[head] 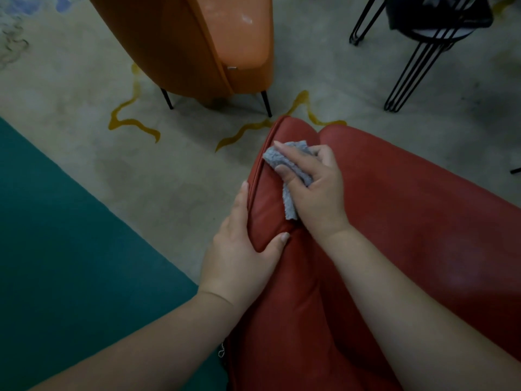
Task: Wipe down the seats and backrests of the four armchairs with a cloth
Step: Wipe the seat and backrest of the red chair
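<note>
A red leather armchair [394,210] fills the lower right of the head view. My right hand [315,184] holds a small grey-blue cloth [290,165] and presses it on the chair's padded left edge near its front corner. My left hand [242,249] grips that same padded edge just below, thumb on top and fingers down the outer side. An orange armchair [197,43] stands on thin black legs at the top centre, its back turned toward me.
A black wire-legged chair [423,32] with something dark on it stands at the top right. The floor is a beige carpet [141,170] with yellow wavy lines; a teal area [62,249] covers the lower left. Open floor lies between the two armchairs.
</note>
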